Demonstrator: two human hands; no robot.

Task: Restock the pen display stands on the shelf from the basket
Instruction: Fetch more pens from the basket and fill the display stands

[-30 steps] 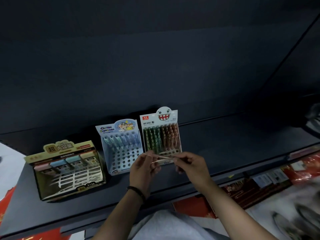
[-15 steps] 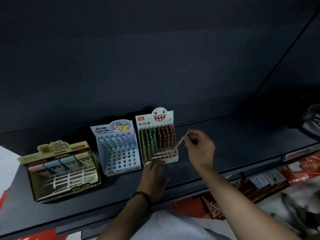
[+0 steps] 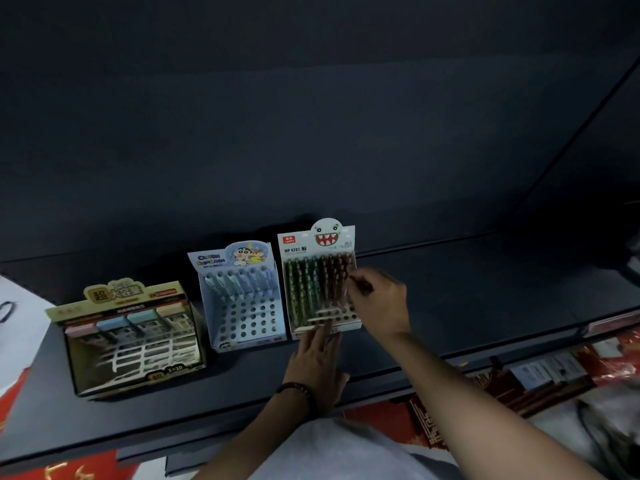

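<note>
— Where's the pen [image 3: 358, 284]?
— Pinched in the right hand [image 3: 379, 304], its grip closed round it, at 3 o'clock of the monster-face stand [image 3: 298, 242], beside the brown rows. It's blurred.
— And the left hand [image 3: 318, 367]?
— Grip wide, fingers straight, flat on the shelf [image 3: 485, 306] at that stand's 6 o'clock, fingertips [image 3: 325, 329] touching its front edge. The blue cartoon stand [image 3: 242, 323] sits at its 9 o'clock.

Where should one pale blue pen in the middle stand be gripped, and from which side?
Pinch the upper end of a pale blue pen, from above and in front. The pens lean backward in the rear row of the blue stand; the front holes are empty, so that side looks free.
</note>
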